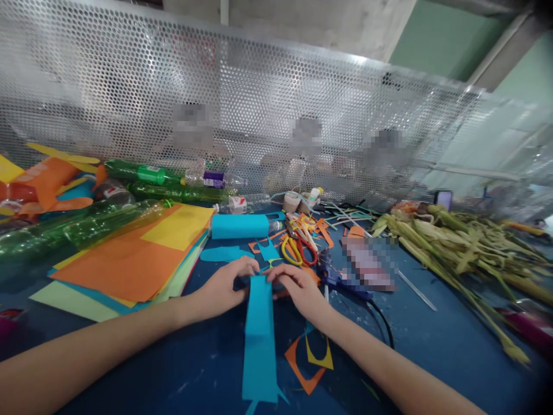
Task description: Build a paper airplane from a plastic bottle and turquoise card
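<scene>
We take as our landmark the clear plastic bottle wrapped in bright blue paper (239, 226), which lies on its side on the dark blue table (199, 369), its neck to the right. The long, flat strip of blue paper (260, 334) is nearer to us than this bottle and a little to the right of its middle. The long axis of the strip goes away from us, almost square to the bottle; one narrow end points towards the bottle, the other towards us.

Our left hand (228, 282) has its fingers bent and narrow, pinching the left corner of the far end. Our right hand (298, 288) holds the right corner of the same end between curled fingers; how firmly, we cannot tell.

Just right of the bottle there are the yellow-handled scissors (292, 252) and the red-handled scissors (308, 253). To its left, and nearer to us, lies the stack of coloured paper sheets (116, 259), orange and yellow on top. Well to the right of the bottle we see the pale green, dry-looking husks (453, 236).
</scene>
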{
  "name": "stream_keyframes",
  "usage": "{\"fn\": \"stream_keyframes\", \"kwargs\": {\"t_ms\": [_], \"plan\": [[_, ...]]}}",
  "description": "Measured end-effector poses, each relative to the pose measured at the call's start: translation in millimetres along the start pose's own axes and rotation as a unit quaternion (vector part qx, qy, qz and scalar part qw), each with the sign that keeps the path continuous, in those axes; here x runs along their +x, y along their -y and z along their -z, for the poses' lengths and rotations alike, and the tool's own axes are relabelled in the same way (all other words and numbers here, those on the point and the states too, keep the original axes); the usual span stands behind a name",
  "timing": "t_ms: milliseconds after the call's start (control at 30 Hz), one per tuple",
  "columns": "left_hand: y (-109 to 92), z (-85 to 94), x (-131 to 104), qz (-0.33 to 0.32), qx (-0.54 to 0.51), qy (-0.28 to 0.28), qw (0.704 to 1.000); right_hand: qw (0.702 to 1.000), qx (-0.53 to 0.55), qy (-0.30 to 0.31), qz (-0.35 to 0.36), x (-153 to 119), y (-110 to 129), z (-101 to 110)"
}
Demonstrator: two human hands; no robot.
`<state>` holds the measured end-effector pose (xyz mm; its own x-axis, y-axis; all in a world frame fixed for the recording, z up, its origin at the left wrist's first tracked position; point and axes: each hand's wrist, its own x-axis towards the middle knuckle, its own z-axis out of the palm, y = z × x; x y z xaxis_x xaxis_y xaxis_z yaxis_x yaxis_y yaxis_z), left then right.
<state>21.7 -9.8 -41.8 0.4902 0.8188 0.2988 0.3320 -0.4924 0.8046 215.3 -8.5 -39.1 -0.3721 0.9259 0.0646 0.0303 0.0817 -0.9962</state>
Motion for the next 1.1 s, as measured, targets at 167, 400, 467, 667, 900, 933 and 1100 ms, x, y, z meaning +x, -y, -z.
{"fn": "stream_keyframes", "kwargs": {"t_ms": [167,400,467,667,900,933,1100], "plan": [[2,3.1,0,-0.026,0.062,-0.02,0.998,1.0,-0.024,0.0,-0.005,-2,-2,0],[6,1.0,-1,-0.023,0.057,-0.03,0.998,0.994,-0.096,0.06,-0.001,-1,-10,-1],[5,1.2,-1,-0.018,0.058,-0.028,0.998,0.994,-0.1,0.054,-0.002,-1,-10,-2],[2,2.3,0,-0.008,0.035,-0.019,0.999,0.995,-0.092,0.024,0.024,-2,-4,-2],[0,5.7,-3,0.004,0.018,-0.011,1.0,0.994,-0.096,0.015,0.045,-3,-2,1],[0,5.6,-2,0.007,0.02,-0.012,1.0,0.994,-0.096,0.018,0.049,-4,-2,1],[2,2.9,1,0.026,0.033,-0.033,0.999,0.994,-0.095,0.037,0.05,-5,-3,-3]]}}
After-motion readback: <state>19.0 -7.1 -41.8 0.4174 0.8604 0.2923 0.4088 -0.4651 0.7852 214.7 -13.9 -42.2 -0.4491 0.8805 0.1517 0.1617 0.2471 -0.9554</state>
